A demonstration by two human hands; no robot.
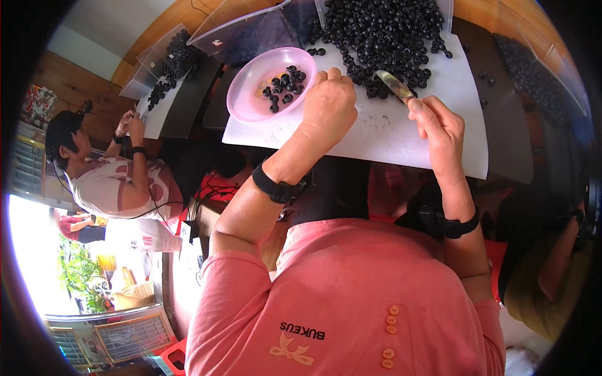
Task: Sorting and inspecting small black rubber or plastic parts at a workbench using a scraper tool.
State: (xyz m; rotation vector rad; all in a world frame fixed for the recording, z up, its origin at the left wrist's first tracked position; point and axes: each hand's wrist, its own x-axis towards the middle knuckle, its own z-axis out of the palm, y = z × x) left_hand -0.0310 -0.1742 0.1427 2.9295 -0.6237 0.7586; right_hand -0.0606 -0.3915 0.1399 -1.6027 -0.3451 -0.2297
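My left hand (pixel 331 108) is closed above the white sheet, just right of the pink bowl (pixel 236 94). Its fingers curl away from view, so what they hold, if anything, is hidden. In my right hand (pixel 441 133) is a knife (pixel 394 85) with a shiny, round-ended blade, gripped between thumb and fingers. The blade points up and left, over the front of a large heap of small black round pieces (pixel 382 37), some showing holes. Several similar black pieces (pixel 287 86) lie in the bowl, along with a few small yellowish bits.
The heap spills from a clear bin onto the white sheet (pixel 401 141). More black pieces fill a clear bin (pixel 533 78) at the right. On the left a co-worker (pixel 119 169) handles something at another white board. Cables (pixel 216 194) hang at the lower left.
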